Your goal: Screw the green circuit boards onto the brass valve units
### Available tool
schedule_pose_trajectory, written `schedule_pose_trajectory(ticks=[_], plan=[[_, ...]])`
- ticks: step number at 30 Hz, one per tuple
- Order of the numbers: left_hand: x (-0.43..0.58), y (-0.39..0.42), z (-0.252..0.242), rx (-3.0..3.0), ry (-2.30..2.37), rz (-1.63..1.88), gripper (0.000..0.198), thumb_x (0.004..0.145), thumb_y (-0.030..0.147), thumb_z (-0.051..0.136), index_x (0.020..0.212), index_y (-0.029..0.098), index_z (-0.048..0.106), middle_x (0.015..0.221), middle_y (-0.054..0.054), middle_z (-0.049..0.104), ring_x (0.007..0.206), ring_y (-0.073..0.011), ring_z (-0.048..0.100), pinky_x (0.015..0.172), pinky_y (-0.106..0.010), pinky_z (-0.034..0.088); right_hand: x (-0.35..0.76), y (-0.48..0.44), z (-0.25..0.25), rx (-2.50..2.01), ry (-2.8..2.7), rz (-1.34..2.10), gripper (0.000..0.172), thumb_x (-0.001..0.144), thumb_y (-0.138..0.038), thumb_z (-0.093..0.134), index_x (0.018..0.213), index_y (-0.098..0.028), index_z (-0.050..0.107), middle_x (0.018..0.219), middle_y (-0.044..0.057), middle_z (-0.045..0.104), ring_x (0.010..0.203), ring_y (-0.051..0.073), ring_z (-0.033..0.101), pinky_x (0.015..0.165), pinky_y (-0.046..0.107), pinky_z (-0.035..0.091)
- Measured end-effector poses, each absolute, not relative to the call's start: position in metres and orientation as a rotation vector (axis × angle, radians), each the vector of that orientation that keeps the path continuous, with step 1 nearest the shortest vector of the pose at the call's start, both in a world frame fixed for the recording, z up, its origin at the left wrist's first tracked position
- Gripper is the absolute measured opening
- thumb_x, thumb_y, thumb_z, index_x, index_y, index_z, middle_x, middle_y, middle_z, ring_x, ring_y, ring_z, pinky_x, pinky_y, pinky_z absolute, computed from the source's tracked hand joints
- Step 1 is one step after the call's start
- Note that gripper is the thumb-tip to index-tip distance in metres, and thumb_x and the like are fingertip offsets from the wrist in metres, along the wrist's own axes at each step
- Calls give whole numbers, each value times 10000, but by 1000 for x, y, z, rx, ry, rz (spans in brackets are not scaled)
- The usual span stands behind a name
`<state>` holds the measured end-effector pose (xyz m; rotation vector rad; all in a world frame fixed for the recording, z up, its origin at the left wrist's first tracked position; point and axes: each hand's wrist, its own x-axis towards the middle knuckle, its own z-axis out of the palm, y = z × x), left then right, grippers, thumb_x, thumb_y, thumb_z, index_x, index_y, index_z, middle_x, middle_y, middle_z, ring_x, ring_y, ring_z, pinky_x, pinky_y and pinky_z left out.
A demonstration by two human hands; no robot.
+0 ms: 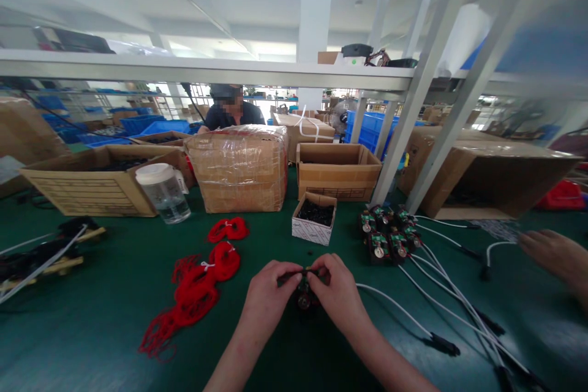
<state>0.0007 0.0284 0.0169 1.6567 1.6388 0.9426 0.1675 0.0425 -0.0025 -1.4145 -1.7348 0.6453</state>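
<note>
My left hand [269,294] and my right hand [340,291] meet at the middle of the bench, thumbs and fingers pinched on the top of a small black electronic unit [304,302]. A round metallic part shows on the unit's near side; my fingertips hide its upper part. From beside my right hand a white cable [395,306] runs to a black plug [443,344]. Just beyond my hands stands a small white carton [312,231] with black parts [316,212] inside. To the right, several similar units with green circuit boards [389,236] sit in a cluster, trailing white cables.
Red cord bundles [197,288] lie left of my hands. Behind them stand a water bottle [164,194], a plastic-wrapped carton [239,171] and an open cardboard box [340,187]. Metal shelf posts [404,116] rise at right. Another person's hand [554,257] rests far right; a person sits opposite.
</note>
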Motion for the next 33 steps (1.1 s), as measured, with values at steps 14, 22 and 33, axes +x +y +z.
schedule_pose_trajectory(ticks=[14,22,33], plan=[[-3,31,17,1597,1657,942,209,778,333,607,854,246,782,902,-20,749,883,-214,685,838,-339,501,176,52,-6,-1302,-1695,907,63,797,-185,611,818,-203,668,769,-11,586,699,163,561,641,264,428],[-3,24,6,1580,1614,1025,250,819,361,596,938,243,781,931,-22,728,890,-196,680,838,-330,531,191,47,-11,-1235,-1757,936,233,822,-168,570,986,-228,724,848,4,603,769,181,593,710,293,469],[-8,11,-9,1517,1406,973,451,791,236,578,1231,267,673,1150,-34,714,1050,-196,682,957,-348,534,198,29,-24,-1226,-1860,932,619,717,-12,533,1266,-290,599,901,-12,590,744,159,599,675,260,471]])
